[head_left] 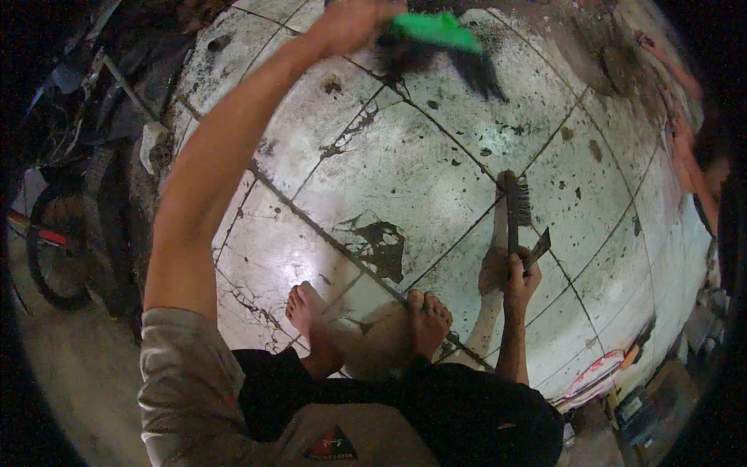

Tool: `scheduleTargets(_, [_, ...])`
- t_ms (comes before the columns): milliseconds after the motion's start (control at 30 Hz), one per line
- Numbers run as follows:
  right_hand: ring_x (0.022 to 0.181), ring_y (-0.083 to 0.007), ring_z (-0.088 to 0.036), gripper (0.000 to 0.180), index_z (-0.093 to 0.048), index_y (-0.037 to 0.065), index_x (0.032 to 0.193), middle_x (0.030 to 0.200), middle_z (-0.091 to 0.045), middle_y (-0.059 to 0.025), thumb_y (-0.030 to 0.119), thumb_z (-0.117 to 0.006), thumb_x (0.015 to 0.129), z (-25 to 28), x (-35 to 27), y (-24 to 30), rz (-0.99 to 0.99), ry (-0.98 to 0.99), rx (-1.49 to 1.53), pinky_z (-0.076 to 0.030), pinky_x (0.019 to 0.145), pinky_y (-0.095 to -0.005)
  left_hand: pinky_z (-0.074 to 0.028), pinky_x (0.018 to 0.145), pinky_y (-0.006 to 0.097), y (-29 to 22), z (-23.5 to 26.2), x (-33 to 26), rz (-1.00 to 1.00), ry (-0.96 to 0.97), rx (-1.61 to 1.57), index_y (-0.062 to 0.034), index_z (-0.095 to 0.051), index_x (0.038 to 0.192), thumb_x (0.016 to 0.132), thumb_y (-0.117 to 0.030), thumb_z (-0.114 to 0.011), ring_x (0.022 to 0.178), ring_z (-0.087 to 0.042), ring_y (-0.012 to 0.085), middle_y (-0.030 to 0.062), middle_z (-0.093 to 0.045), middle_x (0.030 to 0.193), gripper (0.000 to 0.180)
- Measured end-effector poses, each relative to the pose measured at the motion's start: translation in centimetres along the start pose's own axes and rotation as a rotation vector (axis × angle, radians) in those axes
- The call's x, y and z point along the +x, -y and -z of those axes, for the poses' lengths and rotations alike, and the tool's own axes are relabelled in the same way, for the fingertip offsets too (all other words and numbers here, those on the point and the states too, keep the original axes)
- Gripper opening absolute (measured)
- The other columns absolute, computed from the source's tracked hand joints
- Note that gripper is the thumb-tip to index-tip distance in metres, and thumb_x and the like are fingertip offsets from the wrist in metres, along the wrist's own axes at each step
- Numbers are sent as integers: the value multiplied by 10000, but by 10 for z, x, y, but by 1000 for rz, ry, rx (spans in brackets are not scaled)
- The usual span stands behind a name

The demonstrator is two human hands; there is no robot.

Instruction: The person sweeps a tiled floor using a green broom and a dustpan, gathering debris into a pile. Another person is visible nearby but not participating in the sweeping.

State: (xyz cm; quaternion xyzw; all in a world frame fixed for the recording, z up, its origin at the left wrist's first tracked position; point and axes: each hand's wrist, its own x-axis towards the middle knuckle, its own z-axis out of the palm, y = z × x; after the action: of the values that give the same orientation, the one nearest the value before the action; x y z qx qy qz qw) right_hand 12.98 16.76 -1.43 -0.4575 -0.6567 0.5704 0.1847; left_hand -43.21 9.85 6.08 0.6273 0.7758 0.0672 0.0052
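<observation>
At the top of the head view, my left arm reaches far out over the dirty tiled floor (436, 156). My left hand (359, 27), blurred, is closed on a green brush (436, 31) with long black bristles, held out to the right. Lower right, my right hand (521, 284) grips a wire brush (511, 214) with a dark handle. Its bristles face right and its head points away from me. Beside the wire brush, a flat dark blade, like a scraper (540, 246), sticks up from the same fist. The scraper's handle is hidden by my fingers.
My bare feet (428, 323) stand on the near tiles. A wheel (58, 241) and dark clutter lie along the left. Bare skin of another person (685, 148) shows at the right edge. A red-and-white oval item (595, 373) and assorted boxes sit at the lower right.
</observation>
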Motion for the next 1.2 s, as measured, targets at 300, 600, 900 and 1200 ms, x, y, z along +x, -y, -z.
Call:
scheduleTargets(300, [817,-131,-580,379,-685,-36,1072,939,-671,-49,317,-645,941,20,-6,-34,-72,-111,51,-469,725,-295,-522,907,504,-77,107,-69,-494,239,-522,-124,-569,1349,869,-126,-595,1050,-647,411,232,-672,1125,481])
scheduleTargets(600, [824,-119,-578,327,-679,-33,1097,934,-668,-37,264,-648,961,13,-10,-31,-81,-91,66,-458,726,-272,-540,875,462,-119,30,-178,-376,213,-280,-123,-649,1210,808,-14,-604,997,-663,335,117,-694,1140,418])
scheduleTargets(900, [855,-154,-607,292,-694,-34,1089,940,-682,-53,224,-641,962,21,-15,-55,-79,-186,75,-483,771,-308,-543,807,458,-139,134,-182,-388,510,-307,-100,-656,1187,822,-25,-609,944,-671,345,116,-701,1010,375])
scheduleTargets(1200, [902,-174,-636,297,-696,-34,1087,969,-714,-101,229,-632,964,16,-9,-51,24,-164,-75,-497,821,-333,-555,766,410,-130,96,-150,-374,110,-89,-128,-639,1108,715,-49,-688,957,-648,304,89,-639,977,405])
